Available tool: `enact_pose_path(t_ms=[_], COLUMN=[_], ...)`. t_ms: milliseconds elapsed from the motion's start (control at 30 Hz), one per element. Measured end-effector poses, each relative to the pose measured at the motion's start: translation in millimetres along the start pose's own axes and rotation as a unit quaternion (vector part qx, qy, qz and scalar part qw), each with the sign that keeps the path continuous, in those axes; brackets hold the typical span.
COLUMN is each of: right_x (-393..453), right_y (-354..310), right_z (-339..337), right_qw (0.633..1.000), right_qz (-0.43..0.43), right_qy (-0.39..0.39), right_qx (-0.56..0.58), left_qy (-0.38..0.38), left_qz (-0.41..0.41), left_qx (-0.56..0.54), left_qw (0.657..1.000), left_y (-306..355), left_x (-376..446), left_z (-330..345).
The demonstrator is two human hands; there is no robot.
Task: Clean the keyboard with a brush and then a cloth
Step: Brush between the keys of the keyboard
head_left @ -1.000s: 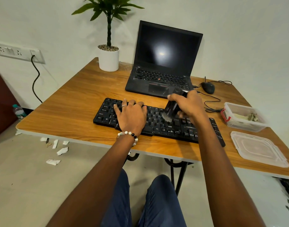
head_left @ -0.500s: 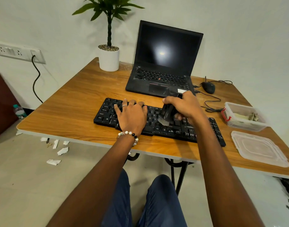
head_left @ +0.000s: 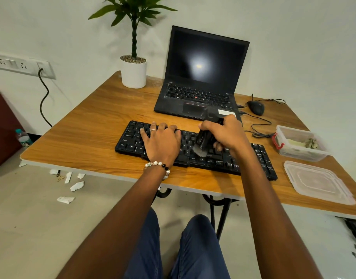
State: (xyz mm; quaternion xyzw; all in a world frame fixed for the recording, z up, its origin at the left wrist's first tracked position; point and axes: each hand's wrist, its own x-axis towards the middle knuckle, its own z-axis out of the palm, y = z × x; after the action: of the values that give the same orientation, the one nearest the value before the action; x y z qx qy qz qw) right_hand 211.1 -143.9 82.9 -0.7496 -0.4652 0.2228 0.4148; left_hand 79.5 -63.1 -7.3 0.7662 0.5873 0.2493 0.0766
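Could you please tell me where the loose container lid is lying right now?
In the head view, the clear lid lies flat near the table's front right corner, just in front of the open plastic container and right of the keyboard.

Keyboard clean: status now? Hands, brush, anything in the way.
Left hand flat on keyboard, steadying. Right hand grips brush, bristles on middle keys. No cloth seen. Nothing blocking; laptop close behind.
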Motion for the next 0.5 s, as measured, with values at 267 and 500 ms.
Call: enact_pose_path(t_ms=[267, 500], right_x=[-19, -15], right_y=[20, 21], right_z=[-2, -29], right_qw=[0.999, 0.993], right_qz=[-0.030, -0.050], right_qy=[-0.031, 0.019], right_qx=[-0.026, -0.106], left_qy=[-0.002, -0.003], left_qz=[0.000, 0.004], left_qx=[-0.004, -0.003], left_qw=[1.000, 1.000], left_y=[0, -1], left_x=[1, 0], left_z=[1, 0])
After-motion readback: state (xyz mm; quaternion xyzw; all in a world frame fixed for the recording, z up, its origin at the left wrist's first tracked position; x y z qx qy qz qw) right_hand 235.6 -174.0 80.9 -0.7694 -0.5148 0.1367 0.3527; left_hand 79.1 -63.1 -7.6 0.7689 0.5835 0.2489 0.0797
